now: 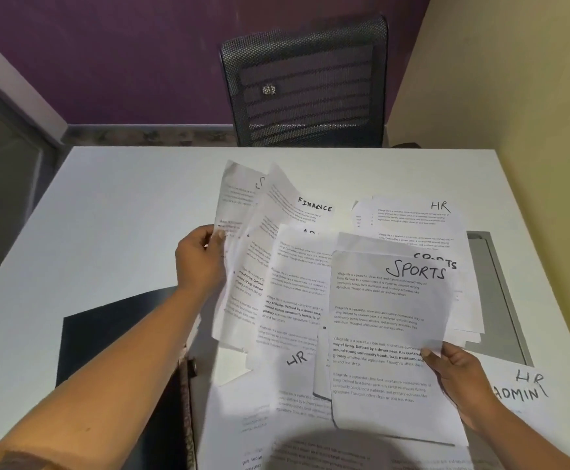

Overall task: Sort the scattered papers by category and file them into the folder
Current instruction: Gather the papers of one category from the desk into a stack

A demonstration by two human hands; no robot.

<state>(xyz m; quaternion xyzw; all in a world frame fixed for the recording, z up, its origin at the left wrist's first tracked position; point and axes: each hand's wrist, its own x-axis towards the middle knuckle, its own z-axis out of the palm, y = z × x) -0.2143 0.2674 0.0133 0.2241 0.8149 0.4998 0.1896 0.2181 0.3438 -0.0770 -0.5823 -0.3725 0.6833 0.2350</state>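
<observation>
Printed white sheets with handwritten headings lie scattered over the white table [107, 205]. My left hand [200, 257] pinches the left edge of a fanned bunch of papers [260, 252]; one of them reads FINANCE. My right hand [456, 378] grips the right edge of a sheet headed SPORTS [388, 334], raised a little over the pile. A second SPORTS sheet peeks out behind it. An HR sheet [419, 222] lies at the back right. Another HR sheet [293, 371] lies near me. A dark folder [114, 337] lies flat under my left forearm.
A black mesh office chair [307, 83] stands behind the table's far edge. A grey inset panel [494, 293] sits in the tabletop at the right. Sheets marked HR and ADMIN [528, 388] lie at the right edge. A yellow wall runs along the right.
</observation>
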